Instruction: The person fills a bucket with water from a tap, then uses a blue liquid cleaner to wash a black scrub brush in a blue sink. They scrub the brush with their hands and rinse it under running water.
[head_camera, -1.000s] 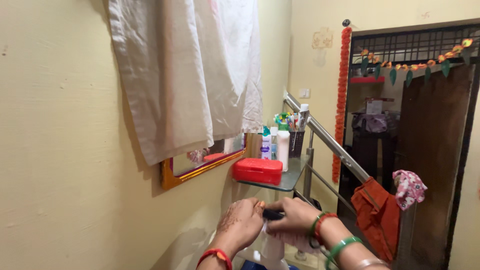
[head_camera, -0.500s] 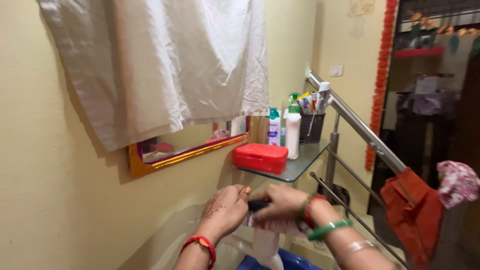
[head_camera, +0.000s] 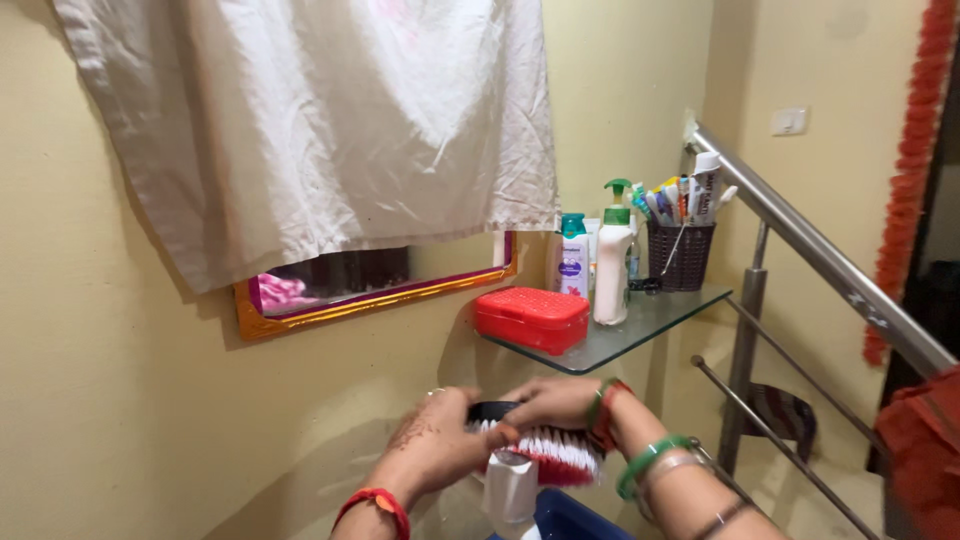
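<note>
My left hand (head_camera: 432, 446) and my right hand (head_camera: 553, 400) both grip a scrubbing brush (head_camera: 545, 450) with a dark back and white and red bristles, held low in the middle of the view. The right hand lies over the brush's back; the left hand's fingers close on its left end. Just under the brush a white plastic bottle top or tap (head_camera: 510, 490) sticks up, above a blue basin (head_camera: 572, 517). Bangles ring my right wrist and a red band my left.
A glass corner shelf (head_camera: 622, 340) carries a red soap box (head_camera: 531, 318), a white pump bottle (head_camera: 613, 264) and a dark basket of toothbrushes (head_camera: 681, 254). A cream cloth (head_camera: 320, 130) hangs over a gold-framed mirror (head_camera: 370, 290). A steel stair railing (head_camera: 820, 270) slopes at the right.
The view has swung left and down a little. The brush has tilted so its bristles show, and both hands have stayed closed on it.
</note>
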